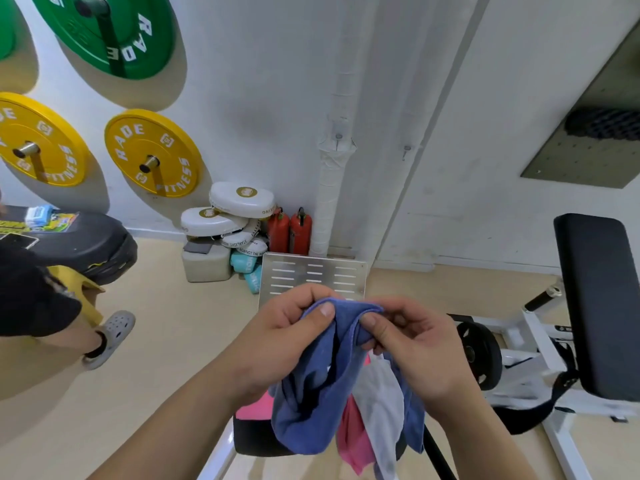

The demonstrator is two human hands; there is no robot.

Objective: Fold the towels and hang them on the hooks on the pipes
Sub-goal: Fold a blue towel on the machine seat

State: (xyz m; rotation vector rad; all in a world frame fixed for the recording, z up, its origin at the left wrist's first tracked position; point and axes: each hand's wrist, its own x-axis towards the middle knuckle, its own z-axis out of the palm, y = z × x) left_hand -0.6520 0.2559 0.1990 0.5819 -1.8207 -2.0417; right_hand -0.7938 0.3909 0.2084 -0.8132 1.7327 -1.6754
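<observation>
A blue towel (311, 393) hangs from both my hands in front of me. My left hand (287, 327) pinches its top edge with thumb and fingers. Close beside it, my right hand (412, 337) grips the same top edge. Below the blue towel lie a pink towel (349, 441) and a white towel (381, 403) on a black seat (252, 438). Ahead on the wall a wrapped white pipe (329, 188) carries a small hook (338, 138). Another hook (406, 150) sits on the thinner pipe (429, 126) to its right.
A metal footplate (311, 275) stands just beyond my hands. Two red extinguishers (289, 230) and white pads (239, 209) stand at the wall's foot. A black and white weight bench (595, 306) fills the right. Another person's leg and grey shoe (110, 337) are at the left.
</observation>
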